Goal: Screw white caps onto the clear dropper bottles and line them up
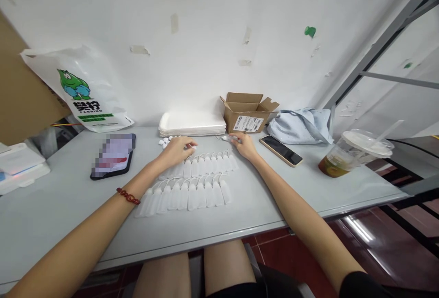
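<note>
My left hand [179, 150] is over the far left end of the back row, thumb and forefinger pinched on a small white piece. Just behind it lies a little heap of small white caps [165, 141]. My right hand [245, 146] pinches a small translucent piece with a white end and cord [225, 138], in front of the carton. Between my forearms, several flat frosted plastic pieces with white tops and looped cords lie in two rows, a back row [212, 165] and a front row [192, 196].
A stack of white trays [192, 125] and an open cardboard box [245, 117] stand against the wall. Phones lie left [115, 156] and right [281, 150]. A light blue cloth bag [300, 125], a drink cup [346, 154] and a white plastic bag [82, 92] flank the work area.
</note>
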Demonstrator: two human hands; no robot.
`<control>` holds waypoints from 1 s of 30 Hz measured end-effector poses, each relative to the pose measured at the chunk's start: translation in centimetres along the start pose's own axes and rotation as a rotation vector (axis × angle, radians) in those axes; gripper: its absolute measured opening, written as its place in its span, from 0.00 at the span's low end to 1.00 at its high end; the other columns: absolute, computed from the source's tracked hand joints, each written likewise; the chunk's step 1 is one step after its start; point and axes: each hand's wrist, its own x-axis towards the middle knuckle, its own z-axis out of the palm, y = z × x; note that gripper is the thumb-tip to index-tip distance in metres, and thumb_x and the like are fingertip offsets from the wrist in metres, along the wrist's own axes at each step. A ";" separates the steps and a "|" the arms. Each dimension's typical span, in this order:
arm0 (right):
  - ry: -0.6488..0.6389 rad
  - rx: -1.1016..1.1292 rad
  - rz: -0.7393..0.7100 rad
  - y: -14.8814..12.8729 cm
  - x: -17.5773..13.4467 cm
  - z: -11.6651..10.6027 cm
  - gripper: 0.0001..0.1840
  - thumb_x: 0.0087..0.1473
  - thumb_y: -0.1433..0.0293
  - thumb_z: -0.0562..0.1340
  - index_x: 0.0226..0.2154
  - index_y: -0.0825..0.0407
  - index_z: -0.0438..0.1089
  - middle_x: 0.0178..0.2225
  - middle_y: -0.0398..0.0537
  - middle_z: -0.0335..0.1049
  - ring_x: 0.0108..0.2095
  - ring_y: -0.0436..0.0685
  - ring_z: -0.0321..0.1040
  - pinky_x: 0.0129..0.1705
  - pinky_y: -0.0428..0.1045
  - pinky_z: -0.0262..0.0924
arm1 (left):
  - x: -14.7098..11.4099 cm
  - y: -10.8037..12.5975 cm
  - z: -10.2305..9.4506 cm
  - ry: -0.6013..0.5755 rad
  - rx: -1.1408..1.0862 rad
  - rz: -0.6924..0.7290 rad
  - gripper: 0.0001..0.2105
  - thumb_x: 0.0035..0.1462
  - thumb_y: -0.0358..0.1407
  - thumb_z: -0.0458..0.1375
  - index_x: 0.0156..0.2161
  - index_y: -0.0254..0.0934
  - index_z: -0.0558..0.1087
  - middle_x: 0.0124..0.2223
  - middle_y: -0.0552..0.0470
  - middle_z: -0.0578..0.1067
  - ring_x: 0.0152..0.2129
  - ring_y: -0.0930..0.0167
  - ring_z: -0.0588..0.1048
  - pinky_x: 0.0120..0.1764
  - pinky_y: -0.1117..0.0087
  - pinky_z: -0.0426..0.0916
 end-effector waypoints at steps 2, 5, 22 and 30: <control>0.027 -0.040 -0.011 -0.1 0.0 -0.3 0.16 0.51 0.76 0.58 0.43 0.54 0.73 0.46 0.52 0.73 0.47 0.59 0.67 0.51 0.54 0.56 | -0.3 0.1 -0.2 0.050 0.001 -0.008 0.12 0.51 0.37 0.53 0.38 0.35 0.76 0.39 0.48 0.79 0.35 0.66 0.75 0.40 0.66 0.67; 0.081 -0.113 0.009 -0.8 -0.4 -1.2 0.15 0.50 0.76 0.59 0.42 0.56 0.73 0.43 0.55 0.73 0.44 0.60 0.67 0.50 0.53 0.56 | -1.1 0.3 -0.6 0.118 -0.009 -0.012 0.11 0.51 0.38 0.53 0.36 0.36 0.75 0.39 0.48 0.78 0.35 0.66 0.74 0.38 0.66 0.68; -0.725 -0.090 0.145 -5.5 -2.9 -5.9 0.15 0.46 0.66 0.59 0.13 0.52 0.63 0.14 0.43 0.64 0.17 0.49 0.58 0.23 0.46 0.52 | -3.8 2.5 -1.5 0.218 -0.052 0.007 0.09 0.53 0.37 0.53 0.36 0.36 0.72 0.39 0.48 0.76 0.33 0.68 0.73 0.35 0.68 0.68; -0.713 -0.117 0.232 -5.1 -2.7 -5.7 0.13 0.43 0.68 0.57 0.12 0.53 0.62 0.14 0.45 0.64 0.15 0.50 0.57 0.20 0.47 0.51 | -4.4 3.9 -1.5 0.264 -0.039 0.062 0.08 0.54 0.36 0.53 0.37 0.36 0.71 0.35 0.51 0.74 0.29 0.70 0.72 0.33 0.69 0.68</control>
